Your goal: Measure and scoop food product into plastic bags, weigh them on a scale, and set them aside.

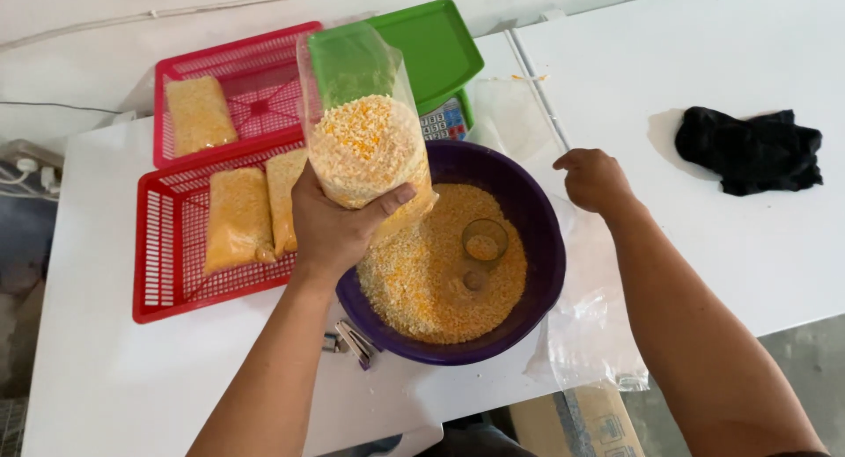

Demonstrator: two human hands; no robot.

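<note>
A: Two red baskets (176, 246) sit at the far left on the white table (114, 378), the near one holding sealed packs (238, 219) of yellow-orange grain, the far one holding one more pack (199, 114).

B: And the hands?

A: The left hand (334, 224) is wrapped around a clear bag (365, 131), thumb across the front and fingers pressed in behind. The bag is upright, roughly half full of the same grain, open at the top, raised over the left rim of the purple bowl (546, 246).

B: What's in the bowl?

A: Loose grain (422, 290), with a small clear cup (484, 240) standing in it. A stapler (356, 343) lies on the table just beside the bowl's near-left edge. Behind the bag are a green tray (440, 43) and a calculator (444, 121).

B: The right hand?

A: The right hand (594, 180) hovers past the bowl's right rim, fingers curled under into a loose fist, holding nothing I can see. Empty plastic bags (585, 334) lie below it. A black cloth (748, 149) lies well apart, far right.
</note>
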